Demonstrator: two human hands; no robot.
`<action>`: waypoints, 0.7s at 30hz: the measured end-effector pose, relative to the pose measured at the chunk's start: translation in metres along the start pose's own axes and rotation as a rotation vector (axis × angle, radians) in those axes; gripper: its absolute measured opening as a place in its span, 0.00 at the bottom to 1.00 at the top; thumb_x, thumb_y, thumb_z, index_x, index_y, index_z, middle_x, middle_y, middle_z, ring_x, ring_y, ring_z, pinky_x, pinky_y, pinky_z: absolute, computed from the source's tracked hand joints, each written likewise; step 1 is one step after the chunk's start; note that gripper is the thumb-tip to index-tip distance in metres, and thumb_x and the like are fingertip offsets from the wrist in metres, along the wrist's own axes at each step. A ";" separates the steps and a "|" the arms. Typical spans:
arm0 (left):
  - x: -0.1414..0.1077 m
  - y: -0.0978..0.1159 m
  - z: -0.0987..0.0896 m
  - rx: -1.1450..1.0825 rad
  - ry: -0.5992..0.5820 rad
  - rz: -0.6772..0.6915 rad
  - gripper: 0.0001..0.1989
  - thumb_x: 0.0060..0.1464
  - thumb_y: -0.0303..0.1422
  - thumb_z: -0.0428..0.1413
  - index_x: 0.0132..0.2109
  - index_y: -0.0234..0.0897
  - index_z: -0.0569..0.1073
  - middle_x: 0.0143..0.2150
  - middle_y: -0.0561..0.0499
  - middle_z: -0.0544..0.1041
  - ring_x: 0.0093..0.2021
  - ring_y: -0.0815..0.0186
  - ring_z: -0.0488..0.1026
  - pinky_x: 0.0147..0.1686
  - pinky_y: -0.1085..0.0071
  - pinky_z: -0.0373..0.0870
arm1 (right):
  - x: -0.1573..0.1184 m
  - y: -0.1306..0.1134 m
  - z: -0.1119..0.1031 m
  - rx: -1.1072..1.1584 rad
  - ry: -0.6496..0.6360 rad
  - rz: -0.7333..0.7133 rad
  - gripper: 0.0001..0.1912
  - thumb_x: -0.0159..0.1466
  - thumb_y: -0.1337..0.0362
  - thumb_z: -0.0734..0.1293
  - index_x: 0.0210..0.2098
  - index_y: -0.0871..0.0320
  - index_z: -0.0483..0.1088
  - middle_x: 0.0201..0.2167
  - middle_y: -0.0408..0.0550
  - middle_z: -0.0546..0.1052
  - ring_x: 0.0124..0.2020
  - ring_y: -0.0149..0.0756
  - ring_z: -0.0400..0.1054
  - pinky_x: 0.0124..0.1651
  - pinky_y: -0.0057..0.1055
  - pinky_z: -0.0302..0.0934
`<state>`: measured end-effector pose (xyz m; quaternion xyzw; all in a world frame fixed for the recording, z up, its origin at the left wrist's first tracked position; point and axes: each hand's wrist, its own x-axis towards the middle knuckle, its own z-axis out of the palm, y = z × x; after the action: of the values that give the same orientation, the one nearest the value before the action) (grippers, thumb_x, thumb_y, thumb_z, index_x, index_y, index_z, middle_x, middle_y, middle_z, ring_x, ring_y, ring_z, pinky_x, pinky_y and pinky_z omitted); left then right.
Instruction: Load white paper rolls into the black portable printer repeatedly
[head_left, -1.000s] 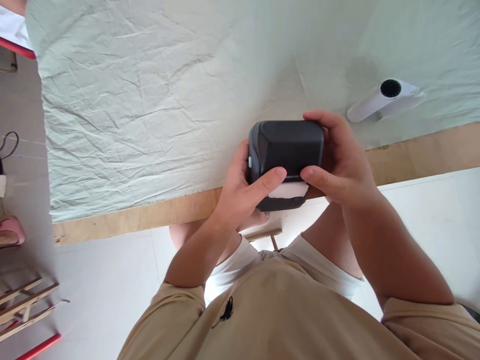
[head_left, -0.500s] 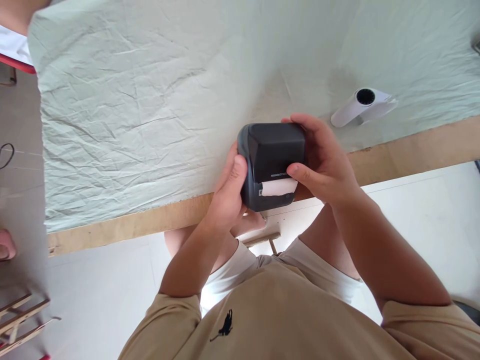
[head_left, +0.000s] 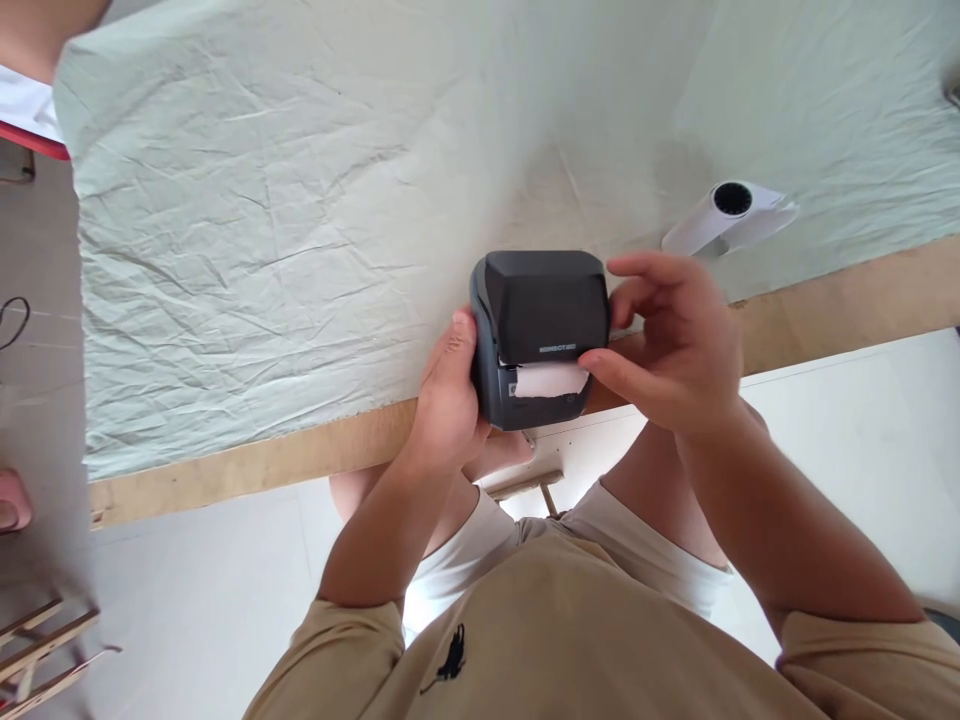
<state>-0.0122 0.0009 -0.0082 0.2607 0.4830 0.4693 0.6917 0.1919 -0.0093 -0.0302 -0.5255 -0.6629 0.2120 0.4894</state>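
Observation:
A small black portable label printer (head_left: 551, 300) is held over the table's front edge, its dark lid facing up. A torn strip of white paper (head_left: 551, 380) sticks out of the slot below the lid. My left hand (head_left: 448, 395) is closed around the printer's left side, thumb along the side wall. At the right side is my right hand (head_left: 671, 335), its fingers apart and partly curled. Its thumb tip touches the lid's front right corner, and the index fingertip is close to the back right corner. The printer's underside is hidden.
A loose roll of white paper (head_left: 697, 222) with a black core lies to the right on the pale green cloth (head_left: 262, 220). A wooden board edge (head_left: 255, 455) runs along the front. Another person's arm (head_left: 45, 35) shows at top left. Wooden stools (head_left: 45, 640) stand lower left.
My right hand has loosened from the printer's right side and shifted right, its fingers spreading. The printer has turned slightly in my left hand, showing its lid more squarely.

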 end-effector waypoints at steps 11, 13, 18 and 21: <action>-0.003 -0.005 -0.008 0.032 -0.094 0.049 0.27 0.69 0.61 0.66 0.54 0.42 0.86 0.49 0.46 0.90 0.55 0.51 0.90 0.50 0.61 0.87 | 0.039 -0.041 -0.012 -0.284 0.097 -0.213 0.05 0.75 0.63 0.72 0.42 0.46 0.78 0.33 0.37 0.86 0.23 0.32 0.73 0.25 0.35 0.57; -0.003 -0.003 -0.008 0.064 -0.102 0.049 0.29 0.68 0.63 0.66 0.54 0.43 0.86 0.48 0.46 0.90 0.53 0.52 0.89 0.49 0.61 0.86 | 0.044 -0.043 -0.016 -0.488 -0.119 -0.228 0.07 0.74 0.65 0.69 0.44 0.48 0.81 0.31 0.39 0.84 0.25 0.34 0.72 0.28 0.35 0.53; -0.006 0.001 -0.006 0.179 -0.106 0.031 0.30 0.67 0.66 0.65 0.53 0.44 0.86 0.46 0.47 0.89 0.49 0.52 0.88 0.47 0.60 0.85 | 0.053 -0.054 -0.025 -0.674 -0.553 -0.136 0.11 0.72 0.65 0.68 0.48 0.47 0.82 0.30 0.42 0.83 0.24 0.35 0.66 0.30 0.36 0.44; -0.009 0.003 -0.004 0.135 -0.075 0.039 0.27 0.69 0.63 0.65 0.52 0.45 0.86 0.47 0.48 0.89 0.47 0.54 0.88 0.46 0.60 0.85 | 0.049 -0.057 -0.036 -0.446 -0.430 -0.135 0.16 0.69 0.65 0.71 0.53 0.43 0.83 0.31 0.40 0.83 0.23 0.36 0.67 0.30 0.37 0.54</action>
<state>-0.0177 -0.0064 -0.0033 0.3336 0.4821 0.4390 0.6809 0.1968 0.0059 0.0513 -0.5177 -0.8147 0.1347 0.2240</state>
